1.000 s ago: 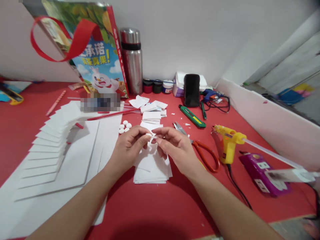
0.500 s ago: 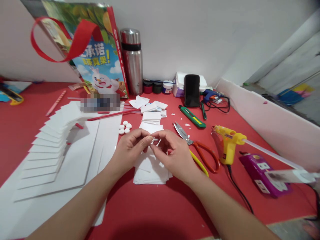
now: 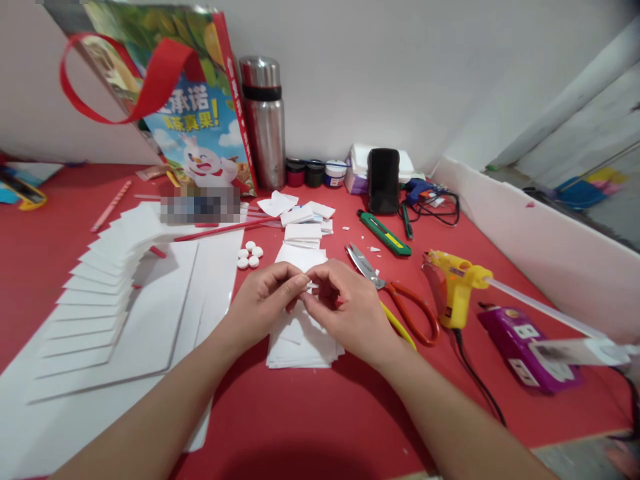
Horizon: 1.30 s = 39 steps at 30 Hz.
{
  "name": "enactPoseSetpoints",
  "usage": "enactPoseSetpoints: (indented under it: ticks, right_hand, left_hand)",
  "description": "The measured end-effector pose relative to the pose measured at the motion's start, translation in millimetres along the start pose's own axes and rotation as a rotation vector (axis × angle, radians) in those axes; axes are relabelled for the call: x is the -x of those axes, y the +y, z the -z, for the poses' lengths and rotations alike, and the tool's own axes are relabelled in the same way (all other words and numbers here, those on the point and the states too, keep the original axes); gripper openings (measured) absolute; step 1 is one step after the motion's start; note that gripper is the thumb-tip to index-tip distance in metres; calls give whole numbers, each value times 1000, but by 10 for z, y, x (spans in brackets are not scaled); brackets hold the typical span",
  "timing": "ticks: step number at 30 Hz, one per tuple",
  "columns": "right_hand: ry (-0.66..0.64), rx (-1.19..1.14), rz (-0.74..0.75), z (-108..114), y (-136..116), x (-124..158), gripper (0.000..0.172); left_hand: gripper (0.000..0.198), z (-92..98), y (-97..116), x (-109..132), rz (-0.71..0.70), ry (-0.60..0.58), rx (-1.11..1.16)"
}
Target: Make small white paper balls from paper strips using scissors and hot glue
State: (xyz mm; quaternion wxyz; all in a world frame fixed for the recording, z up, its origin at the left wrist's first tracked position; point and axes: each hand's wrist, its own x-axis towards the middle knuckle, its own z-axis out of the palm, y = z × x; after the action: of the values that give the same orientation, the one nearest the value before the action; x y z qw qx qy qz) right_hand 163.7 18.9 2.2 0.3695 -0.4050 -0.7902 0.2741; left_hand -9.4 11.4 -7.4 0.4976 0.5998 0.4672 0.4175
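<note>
My left hand (image 3: 270,290) and my right hand (image 3: 347,307) meet over a stack of white paper pieces (image 3: 303,350). Both are closed, thumbs and forefingers pinched together at the fingertips. Between them shows a small white paper piece (image 3: 311,287), mostly hidden by the fingers. Several small round white discs (image 3: 250,255) lie just beyond my left hand. Folded white paper pieces (image 3: 303,232) are stacked farther back. Beside my right hand rest pliers-like shears (image 3: 413,310) with red handles, and a yellow handle shows near them.
A white curved stepped model (image 3: 85,307) stands at left on white board. Behind are a printed bag (image 3: 200,133), a steel flask (image 3: 265,127), paint jars (image 3: 315,175) and a phone (image 3: 384,181). At right lie a green cutter (image 3: 385,233), glue gun (image 3: 457,283) and purple box (image 3: 525,350).
My fingertips have shifted slightly around the small white paper piece, and the right fingers have curled a little closer. Everything else stays in place.
</note>
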Motion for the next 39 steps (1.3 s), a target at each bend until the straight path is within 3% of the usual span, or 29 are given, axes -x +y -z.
enactPoseSetpoints:
  ticks: [8,11,15,20,25,29,34,39]
  right_hand:
    - [27,-18,-74,-11,7,-3,6]
    - [53,-185,-218,0,22,-33,11]
    - [-13,-526,-476,47,43,-78,21]
    - [-145,-827,-590,77,83,-86,29]
    - [-152,-945,-632,77,93,-89,31]
    - [-151,-961,-638,78,101,-93,32]
    - [-82,-915,-607,65,128,-88,32]
    - [27,-835,-437,74,88,-82,23]
  left_hand:
    - [38,-21,-53,-16,89,-41,152]
    - [43,-31,-59,-26,68,-21,185]
    - [48,-32,9,-20,-16,83,156]
    - [17,-17,52,-4,-153,53,12]
    - [13,-12,39,5,-209,39,-52]
    - [14,-9,30,18,-105,56,-3]
    - [17,-2,-36,11,67,55,274]
    - [17,-5,-64,-17,180,7,597]
